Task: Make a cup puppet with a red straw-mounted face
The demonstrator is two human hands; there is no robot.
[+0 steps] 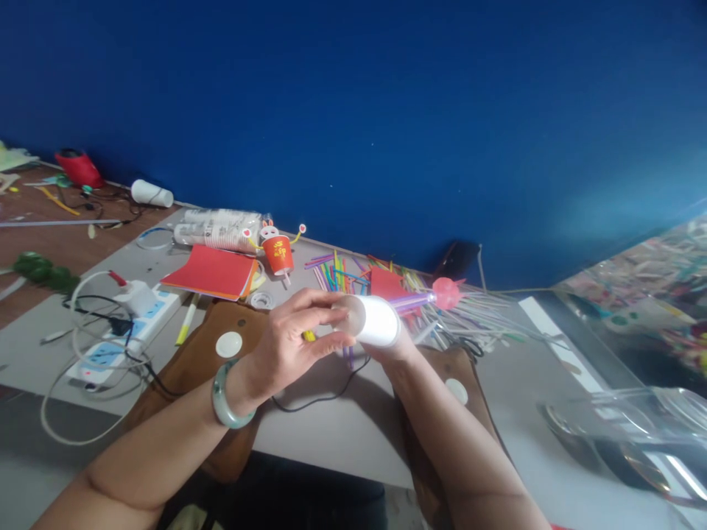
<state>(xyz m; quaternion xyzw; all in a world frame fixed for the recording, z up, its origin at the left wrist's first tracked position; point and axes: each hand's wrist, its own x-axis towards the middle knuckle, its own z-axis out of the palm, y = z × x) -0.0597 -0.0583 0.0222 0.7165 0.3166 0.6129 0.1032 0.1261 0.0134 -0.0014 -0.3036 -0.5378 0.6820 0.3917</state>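
A white paper cup [378, 321] is held on its side above the table, its base turned toward my left hand [298, 324]. The left fingers and thumb close on the base end; a jade-like bangle circles that wrist. My right hand [393, 352] is mostly hidden behind the cup, showing only near the wrist, and I cannot see its fingers. Just past the cup lies a pink figure [446, 293] with purple strips. A red cup figure [278, 254] with a rabbit face and yellow arms stands farther back.
Behind the hands spreads a pile of colourful sticks [342, 274]. Red paper sheets [213, 272], wrapped stacked cups [221, 230] and a tape roll [261, 300] lie left of it. A power strip [124, 335] with tangled cables sits at left. A clear plastic container [646, 416] stands at right.
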